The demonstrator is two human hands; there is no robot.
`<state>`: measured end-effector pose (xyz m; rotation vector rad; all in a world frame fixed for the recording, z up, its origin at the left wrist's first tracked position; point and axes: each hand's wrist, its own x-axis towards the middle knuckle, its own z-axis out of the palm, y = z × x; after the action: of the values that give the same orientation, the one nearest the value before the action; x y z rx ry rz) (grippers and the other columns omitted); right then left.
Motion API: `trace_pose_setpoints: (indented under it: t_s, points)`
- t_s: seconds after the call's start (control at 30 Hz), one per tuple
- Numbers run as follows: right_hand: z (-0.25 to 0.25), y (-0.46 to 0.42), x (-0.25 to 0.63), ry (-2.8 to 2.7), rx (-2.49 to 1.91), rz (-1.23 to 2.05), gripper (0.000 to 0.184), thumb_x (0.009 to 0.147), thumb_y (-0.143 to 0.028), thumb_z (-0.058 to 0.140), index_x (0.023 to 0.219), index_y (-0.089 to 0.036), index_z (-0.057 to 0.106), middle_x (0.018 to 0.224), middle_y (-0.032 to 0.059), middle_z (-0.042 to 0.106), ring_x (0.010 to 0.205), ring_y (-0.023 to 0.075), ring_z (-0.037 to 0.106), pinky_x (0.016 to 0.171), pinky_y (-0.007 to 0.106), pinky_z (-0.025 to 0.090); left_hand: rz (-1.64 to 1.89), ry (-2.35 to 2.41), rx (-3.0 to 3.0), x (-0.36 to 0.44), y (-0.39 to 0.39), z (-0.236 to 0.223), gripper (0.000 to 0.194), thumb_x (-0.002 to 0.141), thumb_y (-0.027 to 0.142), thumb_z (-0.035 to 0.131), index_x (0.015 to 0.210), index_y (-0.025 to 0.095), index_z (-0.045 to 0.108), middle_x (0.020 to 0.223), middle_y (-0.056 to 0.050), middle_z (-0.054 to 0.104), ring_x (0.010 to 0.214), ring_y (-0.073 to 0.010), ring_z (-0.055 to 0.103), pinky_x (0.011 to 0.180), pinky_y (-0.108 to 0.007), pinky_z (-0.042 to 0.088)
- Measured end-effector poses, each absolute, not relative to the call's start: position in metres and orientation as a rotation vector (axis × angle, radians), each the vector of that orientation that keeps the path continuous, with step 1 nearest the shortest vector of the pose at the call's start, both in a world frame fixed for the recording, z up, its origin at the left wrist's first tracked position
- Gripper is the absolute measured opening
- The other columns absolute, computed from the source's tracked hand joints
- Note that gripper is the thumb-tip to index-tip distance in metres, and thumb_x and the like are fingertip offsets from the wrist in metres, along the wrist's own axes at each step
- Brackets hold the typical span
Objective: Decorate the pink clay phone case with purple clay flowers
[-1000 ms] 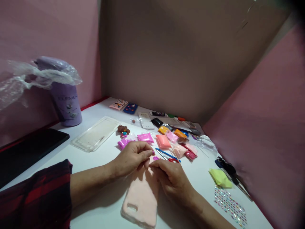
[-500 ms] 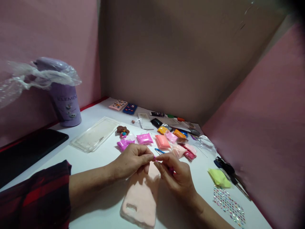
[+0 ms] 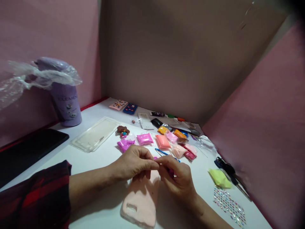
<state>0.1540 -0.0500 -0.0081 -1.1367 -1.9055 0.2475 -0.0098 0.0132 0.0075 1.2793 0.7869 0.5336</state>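
Note:
A phone case (image 3: 140, 200) covered in pale pink clay lies on the table under my hands, its camera cutout at the near end. My left hand (image 3: 137, 163) pinches thumb and forefinger together above its far end. My right hand (image 3: 177, 178) meets it there, fingertips touching. More magenta clay (image 3: 171, 172) shows within the curled fingers of my right hand. The small magenta bit between the fingertips is hidden now. Just beyond them, another magenta bit (image 3: 155, 158) shows on the case's far end. Partly covered by my right hand are blue-and-red scissors (image 3: 162, 152).
Several clay packets (image 3: 162, 141) lie beyond my hands. To the left are a clear case (image 3: 96, 135), a black phone (image 3: 35, 152) and a purple tumbler (image 3: 68, 105). A yellow packet (image 3: 219, 178) and a gem sheet (image 3: 230, 203) lie at right.
My right hand has risen from the case, and its fingertips have met those of my left hand. A magenta bit showed between them half a second ago; now the fingers cover it.

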Motion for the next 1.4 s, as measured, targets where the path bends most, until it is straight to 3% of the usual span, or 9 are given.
trace_pose_setpoints:
  t_s: [0.2,0.33,0.5,0.73,0.93,1.4]
  points:
    - [-0.011,-0.05,0.155,-1.879,-1.207,0.287,0.009,0.084,-0.015,0.053,0.09,-0.018,0.059,0.055,-0.0053,0.048,0.044,0.009,0.039,0.044,0.022,0.032,0.558,0.681,1.306,-0.011,0.013,0.006,0.031,0.067,0.041,0.071,0.064,0.013,0.058,0.047,0.002,0.059,0.032,-0.0055,0.045,0.029,-0.014,0.029]
    - [-0.011,-0.052,0.154,-1.83,-1.241,0.325,0.01,0.086,-0.016,0.053,0.093,-0.018,0.06,0.059,-0.0029,0.054,0.046,0.0099,0.046,0.045,0.022,0.036,0.571,0.629,1.273,-0.011,0.016,-0.001,0.028,0.076,0.04,0.065,0.074,0.012,0.063,0.053,0.001,0.061,0.036,-0.0038,0.048,0.034,-0.012,0.033]
    - [-0.009,-0.053,0.153,-1.801,-1.248,0.304,0.008,0.086,-0.017,0.054,0.089,-0.018,0.061,0.058,-0.0028,0.054,0.045,0.0095,0.045,0.043,0.021,0.036,0.617,0.553,1.191,-0.01,0.018,-0.005,0.026,0.073,0.033,0.069,0.088,0.012,0.061,0.058,0.0,0.064,0.042,-0.0055,0.053,0.038,-0.013,0.038]
    - [-0.006,-0.054,0.152,-1.817,-1.251,0.293,0.01,0.087,-0.017,0.053,0.089,-0.017,0.062,0.059,-0.0026,0.056,0.046,0.0095,0.047,0.045,0.022,0.038,0.624,0.572,1.25,-0.012,0.018,-0.001,0.029,0.071,0.037,0.069,0.079,0.012,0.058,0.061,-0.004,0.066,0.041,-0.0061,0.052,0.037,-0.014,0.035]
    - [-0.008,-0.054,0.153,-1.819,-1.239,0.306,0.009,0.086,-0.017,0.054,0.089,-0.017,0.063,0.061,-0.0017,0.057,0.046,0.0096,0.048,0.044,0.022,0.038,0.626,0.639,1.326,-0.012,0.016,0.002,0.03,0.075,0.041,0.064,0.069,0.013,0.055,0.055,0.001,0.061,0.038,-0.0026,0.043,0.037,-0.014,0.028]
    - [-0.011,-0.052,0.155,-1.837,-1.226,0.29,0.008,0.086,-0.017,0.054,0.09,-0.019,0.06,0.061,-0.0025,0.057,0.045,0.0092,0.047,0.044,0.021,0.037,0.586,0.638,1.318,-0.013,0.018,0.001,0.029,0.063,0.035,0.075,0.068,0.015,0.054,0.049,0.004,0.057,0.036,-0.0062,0.046,0.035,-0.016,0.031]
